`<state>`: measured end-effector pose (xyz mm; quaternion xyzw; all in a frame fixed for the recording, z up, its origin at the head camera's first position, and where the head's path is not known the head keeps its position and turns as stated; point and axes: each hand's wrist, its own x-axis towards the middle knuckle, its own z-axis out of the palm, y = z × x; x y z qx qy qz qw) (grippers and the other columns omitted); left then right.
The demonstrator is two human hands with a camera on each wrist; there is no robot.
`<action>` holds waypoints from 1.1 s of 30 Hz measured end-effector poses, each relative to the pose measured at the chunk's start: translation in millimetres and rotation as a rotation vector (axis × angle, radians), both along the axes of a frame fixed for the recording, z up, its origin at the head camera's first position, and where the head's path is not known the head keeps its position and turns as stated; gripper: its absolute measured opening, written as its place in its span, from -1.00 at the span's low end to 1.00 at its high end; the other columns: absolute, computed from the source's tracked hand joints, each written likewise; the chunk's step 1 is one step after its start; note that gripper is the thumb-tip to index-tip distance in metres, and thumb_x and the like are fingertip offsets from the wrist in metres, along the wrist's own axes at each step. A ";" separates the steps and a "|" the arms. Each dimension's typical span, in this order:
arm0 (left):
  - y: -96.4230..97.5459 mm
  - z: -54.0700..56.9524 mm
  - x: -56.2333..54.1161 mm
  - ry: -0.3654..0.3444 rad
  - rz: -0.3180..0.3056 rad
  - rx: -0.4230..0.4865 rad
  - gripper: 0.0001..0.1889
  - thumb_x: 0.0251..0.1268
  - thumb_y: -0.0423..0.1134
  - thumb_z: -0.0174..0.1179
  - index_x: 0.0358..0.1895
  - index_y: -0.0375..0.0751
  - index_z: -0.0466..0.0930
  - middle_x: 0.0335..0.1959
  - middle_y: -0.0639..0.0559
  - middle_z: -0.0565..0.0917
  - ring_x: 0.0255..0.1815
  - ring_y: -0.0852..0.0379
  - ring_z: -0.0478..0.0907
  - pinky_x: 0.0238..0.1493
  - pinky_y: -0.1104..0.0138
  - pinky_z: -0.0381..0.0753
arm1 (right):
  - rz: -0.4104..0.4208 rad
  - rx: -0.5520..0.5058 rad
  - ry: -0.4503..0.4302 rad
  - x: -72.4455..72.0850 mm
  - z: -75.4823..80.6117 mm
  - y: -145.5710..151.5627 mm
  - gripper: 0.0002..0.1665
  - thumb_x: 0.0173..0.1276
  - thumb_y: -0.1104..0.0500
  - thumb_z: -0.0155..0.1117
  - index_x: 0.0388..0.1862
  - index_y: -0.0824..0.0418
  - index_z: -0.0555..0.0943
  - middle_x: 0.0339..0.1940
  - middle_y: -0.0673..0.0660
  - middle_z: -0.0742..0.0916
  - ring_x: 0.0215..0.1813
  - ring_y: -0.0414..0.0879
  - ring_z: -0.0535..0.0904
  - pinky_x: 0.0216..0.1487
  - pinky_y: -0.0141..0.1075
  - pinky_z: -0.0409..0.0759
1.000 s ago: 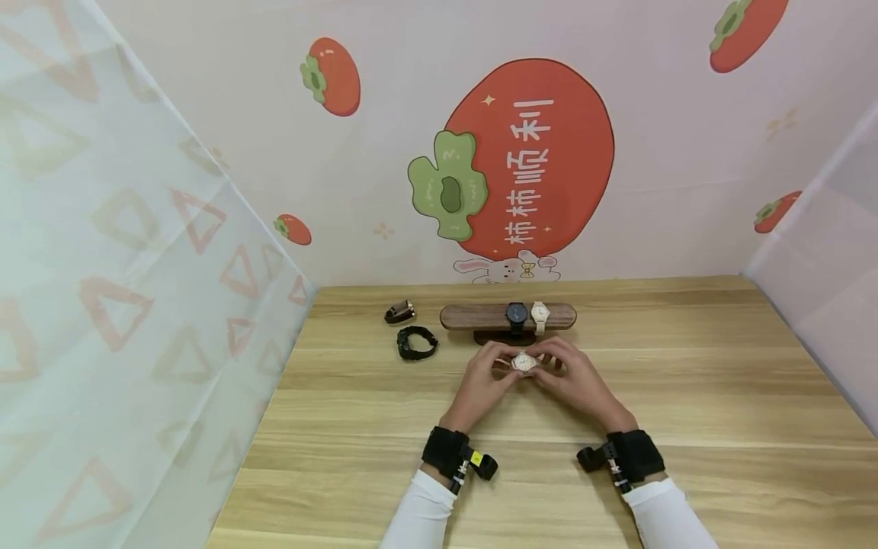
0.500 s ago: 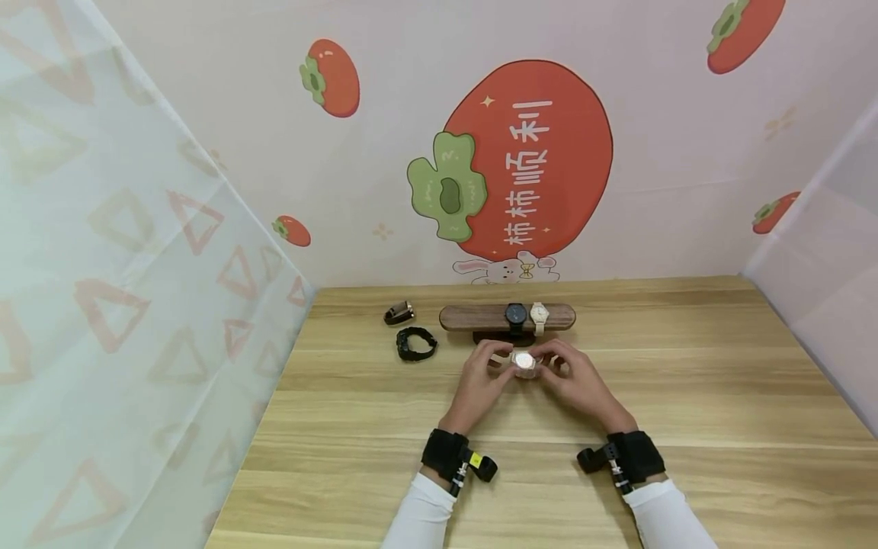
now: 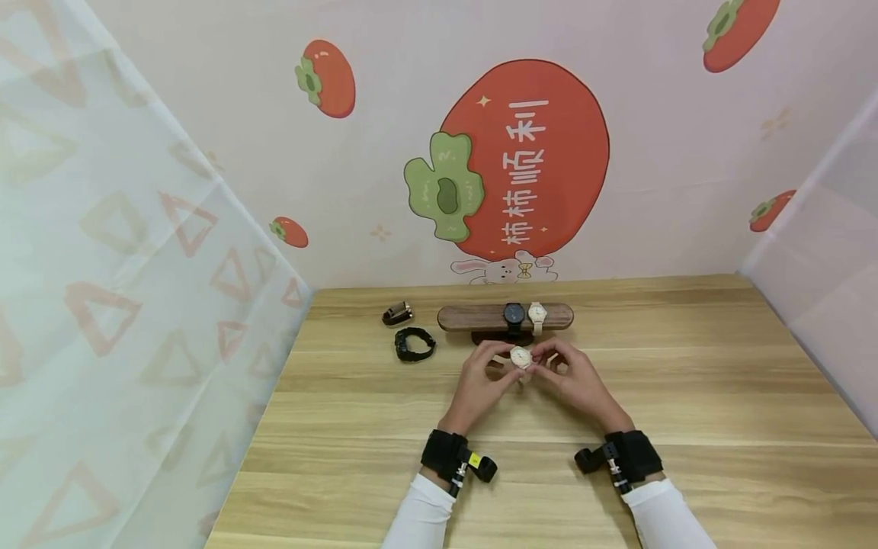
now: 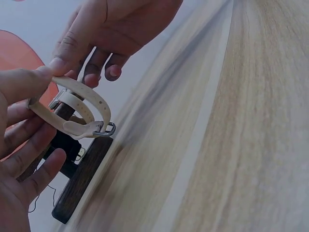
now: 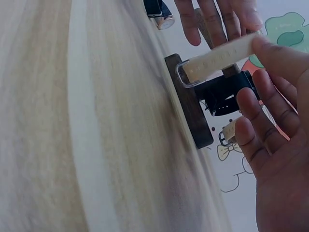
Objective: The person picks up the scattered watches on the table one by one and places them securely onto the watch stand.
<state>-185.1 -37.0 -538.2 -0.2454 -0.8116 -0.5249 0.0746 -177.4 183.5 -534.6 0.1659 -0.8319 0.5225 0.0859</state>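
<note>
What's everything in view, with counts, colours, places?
table: 1, wood-toned, foreground
stand: 1, brown, rear of table
held watch: 1, cream, before stand
dark watch: 1, black, on stand
pale watch: 1, cream, beside dark watch
sports watch: 1, black, left of stand
gold-edged watch: 1, dark, behind sports watch
backdrop: 1, pale fruit-printed, behind table
side sheets: 2, pale, flanking
left hand: 1, bare, pinching held watch
right hand: 1, bare, likewise
wristbands: 2, black, wrists
sleeves: 2, white, forearms

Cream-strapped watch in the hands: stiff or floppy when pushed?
The cream-strapped watch would probably flex along its thin, hole-punched strap, yet likely springs back, since it arcs without collapsing. Its round dial end looks rigid, so probably turns as one piece. The metal buckle sticks out at the strap's end and might snag.
</note>
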 end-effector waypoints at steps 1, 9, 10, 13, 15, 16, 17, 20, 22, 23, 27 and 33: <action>-0.2 0.5 0.2 0.001 -0.003 -0.003 -0.52 0.37 -0.19 0.49 0.31 -0.17 0.65 0.24 -0.05 0.64 0.24 -0.18 0.65 0.23 0.23 0.73 | 0.001 -0.002 -0.004 0.0 0.2 -0.1 -0.68 0.36 0.23 0.56 0.04 0.19 0.68 -0.08 0.15 0.78 -0.12 -0.19 0.64 -0.08 -0.35 0.66; -2.5 1.2 -1.3 0.035 -0.054 -0.017 -0.50 0.33 -0.29 0.50 0.32 -0.16 0.65 0.28 -0.06 0.63 0.26 -0.13 0.65 0.29 0.22 0.73 | 0.030 0.026 0.006 -2.2 -0.1 2.0 -0.53 0.33 0.22 0.59 0.19 0.15 0.67 0.04 0.14 0.76 -0.05 -0.06 0.68 -0.08 -0.35 0.68; -2.7 0.8 -1.8 0.042 -0.067 -0.012 -0.50 0.34 -0.32 0.49 0.33 -0.17 0.64 0.28 -0.07 0.63 0.25 -0.13 0.65 0.28 0.23 0.74 | 0.042 0.035 0.014 -2.5 0.3 2.2 -0.51 0.33 0.22 0.59 0.22 0.14 0.68 0.08 0.14 0.75 -0.02 -0.03 0.69 -0.07 -0.34 0.70; -3.0 -0.5 -2.9 0.055 -0.103 0.001 -0.49 0.35 -0.40 0.46 0.35 -0.22 0.62 0.28 -0.11 0.61 0.24 -0.13 0.66 0.26 0.25 0.75 | 0.081 0.059 0.038 -2.9 1.5 2.6 -0.46 0.35 0.23 0.57 0.30 0.10 0.69 0.20 0.13 0.73 0.06 0.03 0.71 -0.02 -0.30 0.74; -3.2 -0.9 -2.9 0.060 -0.116 0.006 -0.47 0.35 -0.42 0.45 0.37 -0.23 0.60 0.29 -0.13 0.60 0.24 -0.14 0.66 0.27 0.25 0.75 | 0.099 0.067 0.046 -2.7 2.0 2.7 -0.45 0.35 0.24 0.57 0.32 0.10 0.70 0.23 0.13 0.72 0.07 0.04 0.70 0.00 -0.27 0.76; -3.3 -1.1 -2.8 0.060 -0.118 0.006 -0.47 0.35 -0.43 0.45 0.37 -0.24 0.60 0.29 -0.13 0.60 0.25 -0.14 0.65 0.27 0.26 0.75 | 0.103 0.070 0.048 -2.4 2.4 2.7 -0.45 0.35 0.23 0.57 0.32 0.09 0.70 0.23 0.13 0.72 0.07 0.03 0.70 0.01 -0.25 0.77; -3.5 -1.0 -2.5 0.060 -0.119 0.004 -0.47 0.35 -0.42 0.45 0.38 -0.23 0.60 0.29 -0.13 0.60 0.27 -0.13 0.65 0.28 0.26 0.74 | 0.105 0.072 0.047 -2.1 2.7 2.7 -0.44 0.35 0.22 0.58 0.32 0.09 0.70 0.23 0.13 0.73 0.07 0.02 0.69 0.02 -0.23 0.77; -3.8 -0.8 -1.9 0.056 -0.118 -0.005 -0.47 0.36 -0.40 0.45 0.38 -0.21 0.61 0.30 -0.10 0.60 0.29 -0.09 0.64 0.30 0.26 0.73 | 0.106 0.073 0.040 -1.4 2.3 3.3 -0.43 0.35 0.20 0.58 0.33 0.07 0.70 0.23 0.11 0.73 0.07 0.00 0.68 0.04 -0.20 0.77; -3.9 -0.7 -1.7 0.055 -0.118 -0.013 -0.48 0.37 -0.38 0.45 0.38 -0.20 0.62 0.30 -0.08 0.60 0.29 -0.06 0.63 0.32 0.26 0.72 | 0.106 0.072 0.040 -1.2 2.0 3.9 -0.43 0.35 0.19 0.58 0.33 0.06 0.70 0.23 0.10 0.73 0.07 0.00 0.69 0.05 -0.17 0.78; -4.0 -0.7 -1.7 0.055 -0.121 -0.013 -0.48 0.38 -0.37 0.44 0.39 -0.20 0.62 0.30 -0.08 0.60 0.29 -0.05 0.63 0.32 0.26 0.72 | 0.106 0.071 0.042 -1.3 1.6 4.2 -0.44 0.35 0.19 0.58 0.33 0.05 0.70 0.22 0.09 0.73 0.07 0.00 0.69 0.04 -0.16 0.78; -4.4 -0.7 -2.2 0.055 -0.129 -0.018 -0.49 0.40 -0.36 0.43 0.40 -0.21 0.62 0.31 -0.07 0.60 0.31 -0.04 0.62 0.33 0.26 0.71 | 0.107 0.068 0.055 -1.5 1.3 4.4 -0.48 0.36 0.18 0.58 0.29 0.06 0.72 0.18 0.08 0.74 0.08 0.04 0.69 0.03 -0.12 0.78; -5.1 -0.9 -3.3 0.042 -0.131 -0.027 -0.49 0.42 -0.36 0.42 0.41 -0.17 0.62 0.32 -0.05 0.59 0.35 -0.01 0.58 0.35 0.24 0.70 | 0.106 0.064 0.054 -0.8 3.6 2.8 -0.49 0.35 0.21 0.58 0.27 0.04 0.72 0.16 0.06 0.74 0.09 0.05 0.68 0.01 -0.16 0.78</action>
